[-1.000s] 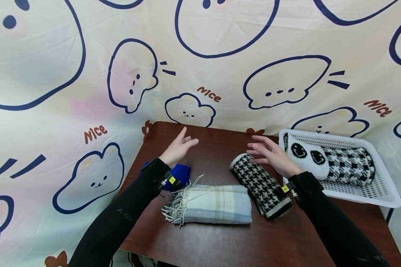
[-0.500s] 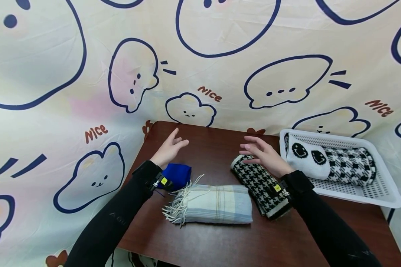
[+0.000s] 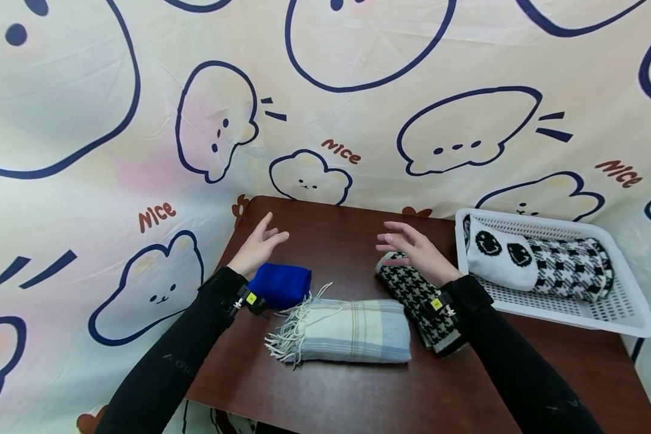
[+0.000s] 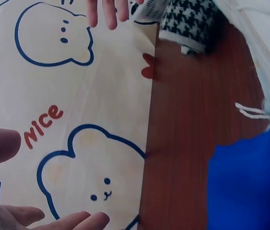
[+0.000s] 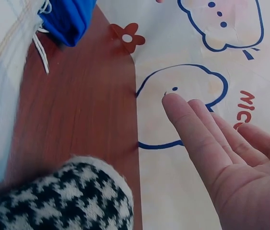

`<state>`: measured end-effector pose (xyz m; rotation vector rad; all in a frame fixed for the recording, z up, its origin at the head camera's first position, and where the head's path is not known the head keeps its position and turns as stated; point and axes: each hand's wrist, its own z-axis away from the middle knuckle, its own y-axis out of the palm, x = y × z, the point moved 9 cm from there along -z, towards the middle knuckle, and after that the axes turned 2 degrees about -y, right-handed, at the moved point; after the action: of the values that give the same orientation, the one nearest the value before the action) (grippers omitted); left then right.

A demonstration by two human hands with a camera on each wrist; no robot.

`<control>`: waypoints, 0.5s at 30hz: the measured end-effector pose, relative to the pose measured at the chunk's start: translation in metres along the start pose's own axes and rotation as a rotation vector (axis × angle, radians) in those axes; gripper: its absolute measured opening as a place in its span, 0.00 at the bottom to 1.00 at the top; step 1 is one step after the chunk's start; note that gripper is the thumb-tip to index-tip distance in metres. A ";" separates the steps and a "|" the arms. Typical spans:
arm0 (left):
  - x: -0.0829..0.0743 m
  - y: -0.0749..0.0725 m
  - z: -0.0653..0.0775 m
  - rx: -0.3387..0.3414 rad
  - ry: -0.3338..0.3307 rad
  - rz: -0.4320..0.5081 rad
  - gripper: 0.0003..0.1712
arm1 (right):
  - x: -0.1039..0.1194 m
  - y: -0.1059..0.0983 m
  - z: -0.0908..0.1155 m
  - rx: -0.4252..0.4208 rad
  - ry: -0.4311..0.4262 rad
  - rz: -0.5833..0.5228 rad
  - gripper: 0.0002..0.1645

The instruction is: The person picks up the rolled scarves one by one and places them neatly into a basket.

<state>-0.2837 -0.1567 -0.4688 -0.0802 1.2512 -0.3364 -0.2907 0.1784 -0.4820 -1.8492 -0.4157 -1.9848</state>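
Observation:
My left hand [image 3: 256, 248] hovers with loosely spread fingers above the table's left side, near a folded blue cloth [image 3: 283, 286]. Nothing is in it. My right hand [image 3: 416, 252] hangs in the air over the far end of a folded black-and-white houndstooth scarf [image 3: 412, 295], its fingers extended and holding nothing. The right forearm hides part of that scarf. Between the two arms lies a folded pale blue and cream plaid scarf [image 3: 352, 331], its fringe pointing left. In the right wrist view, the fingers stand apart from the houndstooth scarf [image 5: 87, 196].
A white plastic basket [image 3: 629, 301] stands at the table's right. Inside it lie a rolled black-and-white checked scarf [image 3: 572, 268] and a white piece with black smiley faces [image 3: 501, 256]. A patterned cloth backdrop [image 3: 369, 120] borders the brown table [image 3: 352, 395] behind and at the left.
Both hands have drifted left through the air, and more of the blue cloth shows now. The scarves and basket stay where they were.

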 end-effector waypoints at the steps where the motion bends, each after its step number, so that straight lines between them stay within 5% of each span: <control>1: 0.001 -0.002 0.000 -0.001 0.000 -0.004 0.49 | -0.001 0.001 -0.001 0.003 -0.003 -0.001 0.44; 15: 0.012 -0.025 0.007 -0.032 -0.002 -0.044 0.50 | -0.012 0.018 -0.018 0.004 0.024 -0.030 0.40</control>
<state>-0.2788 -0.1847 -0.4719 -0.1349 1.2546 -0.3542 -0.2972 0.1554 -0.4961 -1.8248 -0.4427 -2.0229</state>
